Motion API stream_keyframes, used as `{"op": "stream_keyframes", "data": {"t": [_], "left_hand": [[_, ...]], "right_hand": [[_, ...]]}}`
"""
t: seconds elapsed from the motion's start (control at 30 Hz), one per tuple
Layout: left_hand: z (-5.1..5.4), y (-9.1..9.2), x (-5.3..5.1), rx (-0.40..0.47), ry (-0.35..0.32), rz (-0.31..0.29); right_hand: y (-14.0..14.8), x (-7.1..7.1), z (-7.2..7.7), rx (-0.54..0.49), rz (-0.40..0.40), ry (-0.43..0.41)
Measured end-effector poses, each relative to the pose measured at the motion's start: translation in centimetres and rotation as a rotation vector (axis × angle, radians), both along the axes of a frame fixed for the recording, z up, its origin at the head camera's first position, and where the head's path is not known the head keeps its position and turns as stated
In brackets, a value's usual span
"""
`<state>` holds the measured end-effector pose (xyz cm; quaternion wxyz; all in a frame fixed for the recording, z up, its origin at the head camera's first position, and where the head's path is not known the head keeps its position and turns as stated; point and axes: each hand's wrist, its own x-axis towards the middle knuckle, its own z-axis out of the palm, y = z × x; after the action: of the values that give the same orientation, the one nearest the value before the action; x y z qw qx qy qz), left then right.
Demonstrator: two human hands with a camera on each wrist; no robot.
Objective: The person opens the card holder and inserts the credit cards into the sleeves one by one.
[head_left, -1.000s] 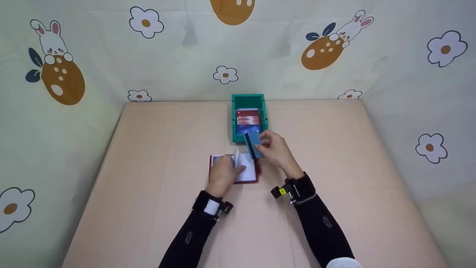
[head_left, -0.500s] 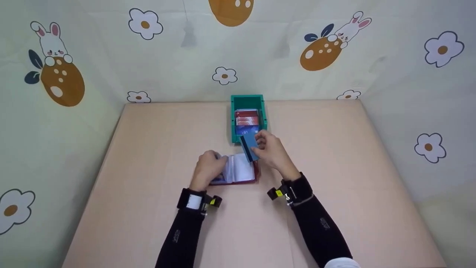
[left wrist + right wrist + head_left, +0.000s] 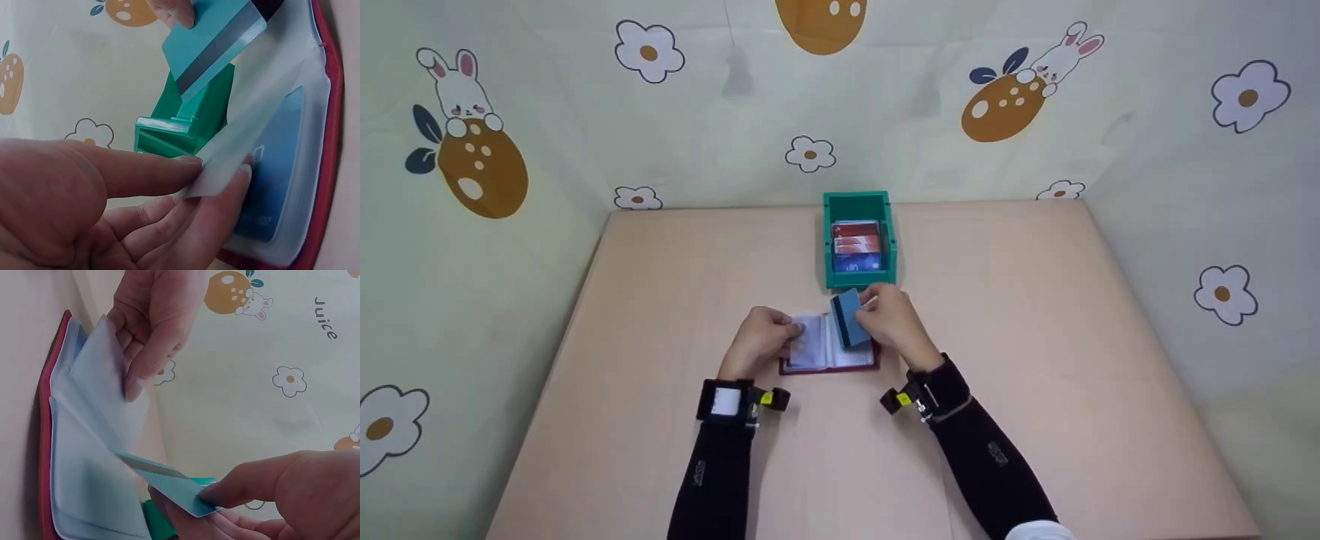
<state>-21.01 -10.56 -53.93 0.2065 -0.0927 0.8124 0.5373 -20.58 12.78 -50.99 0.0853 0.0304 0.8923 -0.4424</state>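
A red-covered card holder (image 3: 829, 369) lies open on the table, its clear plastic sleeves spread. My left hand (image 3: 759, 339) pinches one translucent sleeve page (image 3: 236, 146) between thumb and fingers at the holder's left side. Beneath that page, a blue card (image 3: 275, 169) shows in a sleeve in the left wrist view. With thumb and fingers, my right hand (image 3: 894, 319) grips a light-blue card (image 3: 849, 321) with a dark stripe, tilted over the holder's right-hand page. In the right wrist view, the card's far end is close to the sleeves; whether it touches them I cannot tell.
Just behind the holder stands a green bin (image 3: 856, 279) with several red and blue cards (image 3: 856, 244) inside. A printed curtain (image 3: 720, 135) hangs beyond the table's back edge. The beige table (image 3: 682, 285) stretches out on both sides.
My left hand has moved left, turning a sleeve page over to that side. My right hand has brought the light-blue card down and left, from the bin's front to over the holder.
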Motion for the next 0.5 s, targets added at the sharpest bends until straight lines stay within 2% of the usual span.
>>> {"op": "stream_keyframes", "data": {"t": [0.3,0.5], "left_hand": [[-0.1,-0.4,-0.4,-0.015,-0.035,-0.004],[-0.4,-0.6,-0.4,-0.009,-0.035,-0.005]], "right_hand": [[-0.4,-0.3,-1.6,-0.05,0.009,-0.137],[-0.5,-0.3,-1.8,-0.07,-0.003,-0.166]]}}
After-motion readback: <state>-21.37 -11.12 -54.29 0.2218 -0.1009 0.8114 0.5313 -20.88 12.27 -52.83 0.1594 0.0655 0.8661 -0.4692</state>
